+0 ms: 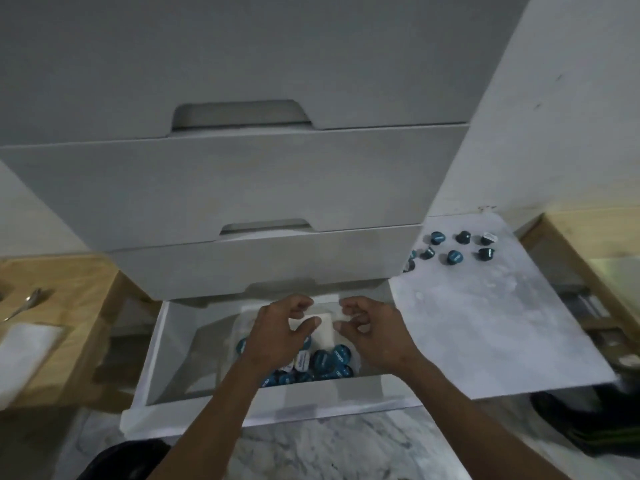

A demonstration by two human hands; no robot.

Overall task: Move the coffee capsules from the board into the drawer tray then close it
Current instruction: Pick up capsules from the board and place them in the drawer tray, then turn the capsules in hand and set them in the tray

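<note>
The bottom drawer (157,344) stands pulled out. Its inner tray (247,315) holds a heap of blue and white coffee capsules (325,360). My left hand (284,332) and my right hand (372,332) hover side by side over the tray's back part, just above the heap. Both have loosely curled fingers with a gap to the thumb, and I see no capsule in either. To the right lies the pale marbled board (485,317). Several dark blue capsules (453,256) sit scattered at its far end, one of them with a white lid (487,238).
Two shut drawers (242,188) rise above the pulled-out one. A wooden tray (69,299) at left holds a spoon (26,304) and a white cloth (26,348). Another wooden frame (585,237) sits at right, a dark object (588,420) at lower right.
</note>
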